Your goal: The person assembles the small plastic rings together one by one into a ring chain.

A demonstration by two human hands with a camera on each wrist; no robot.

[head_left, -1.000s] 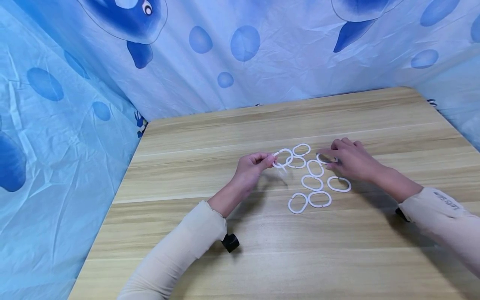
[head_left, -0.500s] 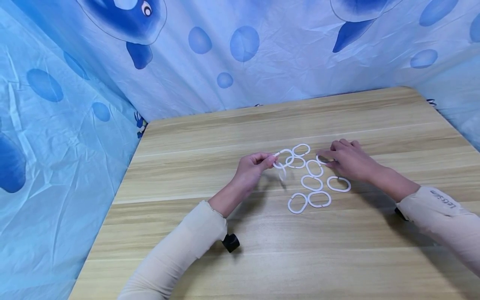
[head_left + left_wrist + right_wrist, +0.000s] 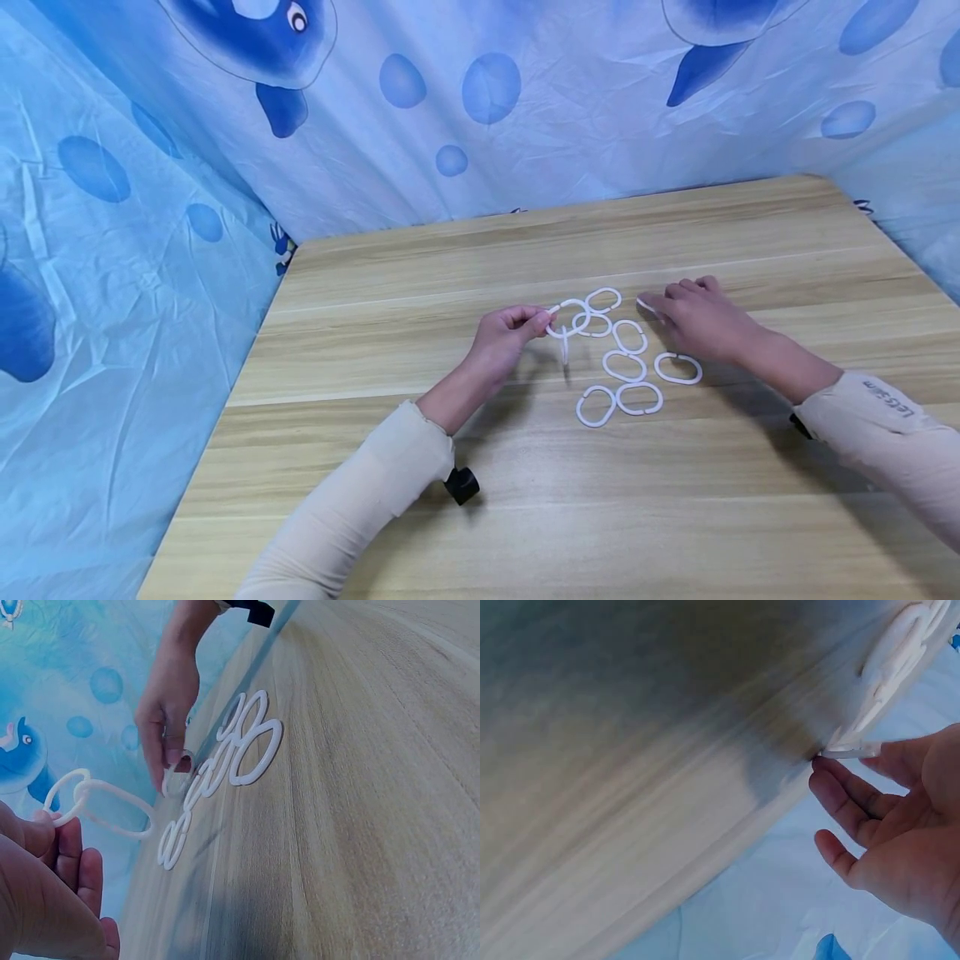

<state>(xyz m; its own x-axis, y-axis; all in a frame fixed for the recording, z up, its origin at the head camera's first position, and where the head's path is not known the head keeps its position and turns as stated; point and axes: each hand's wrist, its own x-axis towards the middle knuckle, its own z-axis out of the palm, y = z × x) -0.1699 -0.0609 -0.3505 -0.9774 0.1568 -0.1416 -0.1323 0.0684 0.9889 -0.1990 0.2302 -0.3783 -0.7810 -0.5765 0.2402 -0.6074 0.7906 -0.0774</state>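
Between thumb and forefinger the left hand pinches a white oval ring above the table; a second ring hangs from it, linked, as the left wrist view also shows. To the right, the right hand pinches another white ring at the table surface, mostly hidden by the fingers in the head view. In the right wrist view that ring is between the thumb and fingertips. Several white rings, such as one at the near side, lie flat between the hands.
The wooden table reaches back to a blue curtain with whale and bubble prints, which also hangs along the left side. A black wrist device shows under the left sleeve.
The ring under my right hand has tilted and lifted, and less of it shows. The ring hanging from the left hand's ring has swung to point straight down. The left hand has stayed in place.
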